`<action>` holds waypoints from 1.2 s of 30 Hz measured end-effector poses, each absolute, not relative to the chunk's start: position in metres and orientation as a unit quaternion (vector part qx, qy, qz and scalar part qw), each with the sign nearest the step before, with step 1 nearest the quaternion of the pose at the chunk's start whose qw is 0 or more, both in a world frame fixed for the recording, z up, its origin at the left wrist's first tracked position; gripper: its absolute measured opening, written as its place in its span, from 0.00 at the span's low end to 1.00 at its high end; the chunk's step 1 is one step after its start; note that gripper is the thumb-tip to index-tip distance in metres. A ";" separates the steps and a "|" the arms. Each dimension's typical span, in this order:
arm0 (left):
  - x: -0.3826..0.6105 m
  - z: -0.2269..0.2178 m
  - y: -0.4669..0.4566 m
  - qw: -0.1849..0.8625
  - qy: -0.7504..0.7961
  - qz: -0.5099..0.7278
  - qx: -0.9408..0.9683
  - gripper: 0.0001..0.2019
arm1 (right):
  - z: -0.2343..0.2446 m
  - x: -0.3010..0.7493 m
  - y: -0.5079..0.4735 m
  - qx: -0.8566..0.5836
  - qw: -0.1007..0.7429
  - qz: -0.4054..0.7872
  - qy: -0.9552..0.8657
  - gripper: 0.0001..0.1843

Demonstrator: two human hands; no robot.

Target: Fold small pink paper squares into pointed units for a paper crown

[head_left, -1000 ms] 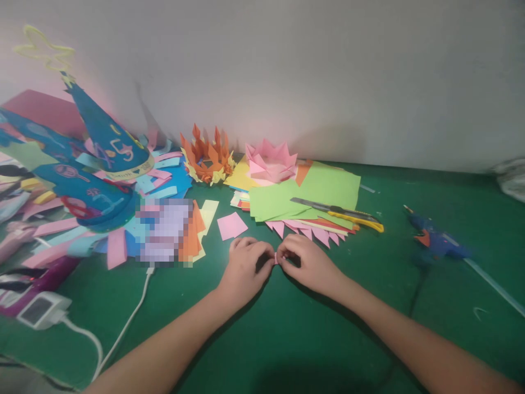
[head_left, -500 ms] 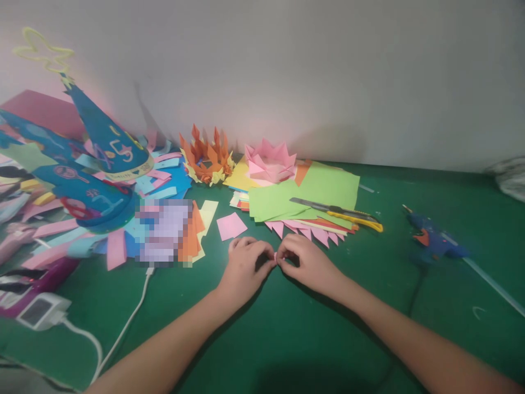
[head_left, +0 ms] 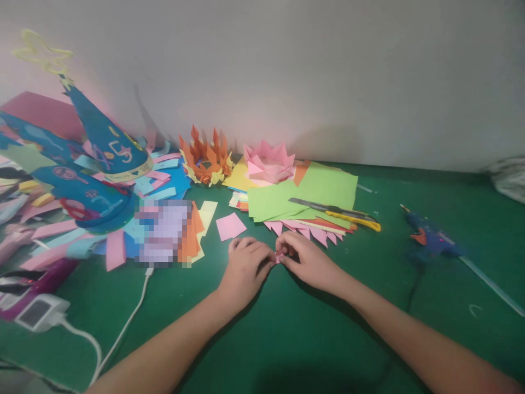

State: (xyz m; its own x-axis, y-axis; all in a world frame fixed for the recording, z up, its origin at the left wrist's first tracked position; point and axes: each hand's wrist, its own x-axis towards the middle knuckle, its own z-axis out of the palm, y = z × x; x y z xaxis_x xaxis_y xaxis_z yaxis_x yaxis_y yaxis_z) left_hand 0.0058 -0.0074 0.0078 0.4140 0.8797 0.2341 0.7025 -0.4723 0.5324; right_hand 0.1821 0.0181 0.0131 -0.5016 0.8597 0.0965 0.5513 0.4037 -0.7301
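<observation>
Between my fingertips is a small piece of pink paper point(head_left: 279, 257), mostly hidden by the fingers. My left hand point(head_left: 249, 269) pinches its left side, thumb against forefinger. From the right, my right hand point(head_left: 307, 259) closes thumb and fingers on the other side of it. Both hands are low over the green table. A flat pink paper square point(head_left: 231, 226) lies just beyond my left hand. Past my right hand, pink paper points point(head_left: 320, 235) stick out from under green sheets point(head_left: 283, 200).
A yellow utility knife point(head_left: 353, 216) lies across the green sheets. Behind stand an orange paper crown point(head_left: 209, 158) and a pink one point(head_left: 269, 161). A blue glue gun point(head_left: 430, 238) rests at right. Blue cone hats point(head_left: 109, 134), paper strips and a white cable point(head_left: 139, 303) fill the left.
My right hand's fingers have shifted and curled slightly, and a bit more of the pink paper shows. The left hand keeps its pinch. The whole view has moved very slightly.
</observation>
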 end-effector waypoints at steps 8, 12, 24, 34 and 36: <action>0.000 0.003 -0.014 0.075 0.416 0.225 0.878 0.11 | 0.012 0.183 0.014 -0.432 0.241 0.303 -0.815 0.14; -0.004 0.002 -0.014 0.081 0.414 0.214 0.881 0.13 | 0.012 0.184 0.012 -0.428 0.245 0.291 -0.820 0.11; -0.002 0.010 -0.013 0.080 0.393 0.185 0.897 0.10 | 0.010 0.184 0.011 -0.461 0.217 0.290 -0.810 0.13; -0.003 0.009 -0.013 0.045 0.367 0.161 0.915 0.10 | 0.014 0.183 0.013 -0.488 0.201 0.284 -0.801 0.05; -0.003 0.010 -0.011 0.042 0.355 0.157 0.921 0.11 | 0.016 0.183 0.013 -0.490 0.197 0.288 -0.799 0.07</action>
